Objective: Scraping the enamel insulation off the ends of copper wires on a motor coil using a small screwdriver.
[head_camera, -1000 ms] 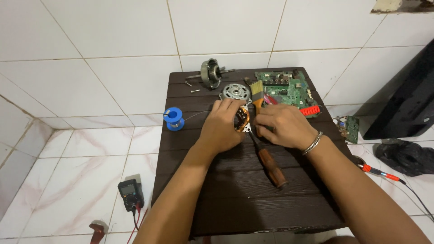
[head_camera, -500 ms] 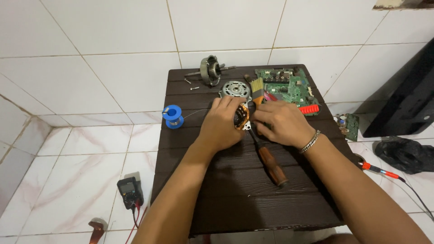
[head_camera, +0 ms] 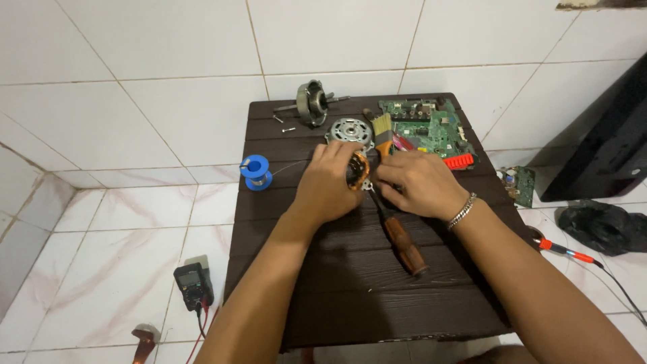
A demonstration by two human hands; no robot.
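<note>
Table (head_camera: 323, 303) of dark wood-grain boards stands on a white tiled floor, carrying everything in the work. Judging by the layout, a small motor is already taken apart and its core is under work: a round housing with shaft (head_camera: 312, 102) lies at the far left edge, a silver end plate (head_camera: 349, 130) sits just behind the hands, two loose screws (head_camera: 283, 124) rest near the housing, nothing refitted yet. Green circuit board (head_camera: 426, 127) occupies the far right corner, a red connector strip (head_camera: 459, 162) at its near side. Left hand (head_camera: 328, 183) is curled closed around the copper-wound stator (head_camera: 358, 170) near the table's middle; right hand (head_camera: 416, 183) is bent over it from the right, fingertips pinching at the windings, though what they grip I cannot tell. Wooden-handled screwdriver (head_camera: 400, 236) lies under the right hand, pointing toward the near edge. Brush (head_camera: 382, 131) lies between end plate and board. Blue spool (head_camera: 256, 170) stands at the left edge. No packages or signs visible; labels too small to make out.
</note>
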